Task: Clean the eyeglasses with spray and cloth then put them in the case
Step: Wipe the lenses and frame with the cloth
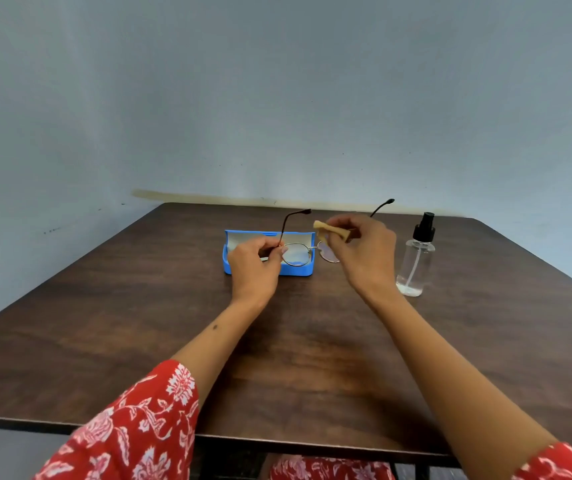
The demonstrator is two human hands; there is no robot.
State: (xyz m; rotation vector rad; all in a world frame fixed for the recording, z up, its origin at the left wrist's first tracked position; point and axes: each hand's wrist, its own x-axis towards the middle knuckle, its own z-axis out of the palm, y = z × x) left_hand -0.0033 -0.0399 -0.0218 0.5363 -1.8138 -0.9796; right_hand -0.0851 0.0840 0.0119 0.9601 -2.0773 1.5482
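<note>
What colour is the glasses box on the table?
The case is bright blue outside, with a pale grey lining inside its open lid; the head view shows it.

1. The left hand (255, 263) pinches the eyeglasses (307, 252) at the left hinge, above the tabletop (312, 358); both temples point toward 12 o'clock.
2. The right hand (364, 251) pinches a tan cloth (331, 231) just above the right lens.
3. The open blue case (267, 249) lies behind the left hand.
4. A clear spray bottle (416, 261) stands upright at 3 o'clock of the right hand.
</note>
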